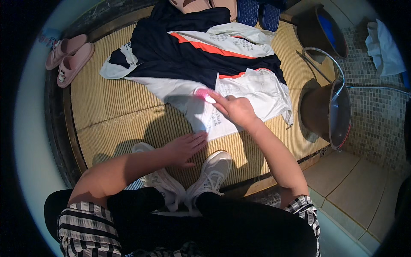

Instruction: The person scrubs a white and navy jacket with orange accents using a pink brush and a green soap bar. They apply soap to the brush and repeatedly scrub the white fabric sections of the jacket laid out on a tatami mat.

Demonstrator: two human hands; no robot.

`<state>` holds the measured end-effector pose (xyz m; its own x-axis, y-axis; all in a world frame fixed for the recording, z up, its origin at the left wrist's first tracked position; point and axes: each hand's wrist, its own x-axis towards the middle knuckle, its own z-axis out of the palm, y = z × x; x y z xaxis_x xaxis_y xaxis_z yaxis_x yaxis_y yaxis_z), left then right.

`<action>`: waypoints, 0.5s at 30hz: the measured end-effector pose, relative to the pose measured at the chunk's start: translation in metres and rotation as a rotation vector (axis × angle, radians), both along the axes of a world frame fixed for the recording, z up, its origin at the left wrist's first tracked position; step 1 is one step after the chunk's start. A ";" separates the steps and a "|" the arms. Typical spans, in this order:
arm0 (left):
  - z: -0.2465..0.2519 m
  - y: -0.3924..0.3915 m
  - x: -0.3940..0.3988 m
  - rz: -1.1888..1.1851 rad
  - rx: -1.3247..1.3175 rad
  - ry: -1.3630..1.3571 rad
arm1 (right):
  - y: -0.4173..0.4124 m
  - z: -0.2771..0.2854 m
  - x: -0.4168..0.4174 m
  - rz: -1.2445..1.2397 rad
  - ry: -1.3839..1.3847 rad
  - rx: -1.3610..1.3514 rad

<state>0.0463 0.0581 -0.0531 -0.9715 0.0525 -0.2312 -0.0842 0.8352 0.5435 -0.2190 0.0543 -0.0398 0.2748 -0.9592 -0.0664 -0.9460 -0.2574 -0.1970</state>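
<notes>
A garment of navy, white and orange panels (179,54) lies spread out in front of me, with handwriting on its white parts. My right hand (239,109) grips a pink and white scrub brush (204,95), whose head is over the white fabric. At the near edge of that fabric, my left hand (188,148) rests with its fingers stretched out on the cloth. The thumb is apart from the fingers, and nothing shows in the palm.
A ribbed yellow mat (109,106) lies under the garment. To the right stand a dark bucket (316,110) with a metal shower hose (340,64) and another bucket (311,32). Pink slippers (75,64) are at left, blue slippers (247,14) behind. My sneakers (213,170) stand close by.
</notes>
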 end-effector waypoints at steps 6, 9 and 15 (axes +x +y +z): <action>-0.008 -0.002 0.002 0.024 0.000 0.073 | 0.038 -0.008 0.036 0.016 -0.133 0.021; -0.011 0.000 0.005 0.081 -0.079 0.173 | 0.044 -0.004 0.027 0.063 -0.149 0.019; -0.002 -0.020 -0.024 0.219 -0.191 0.167 | 0.029 0.003 -0.023 -0.508 -0.383 0.146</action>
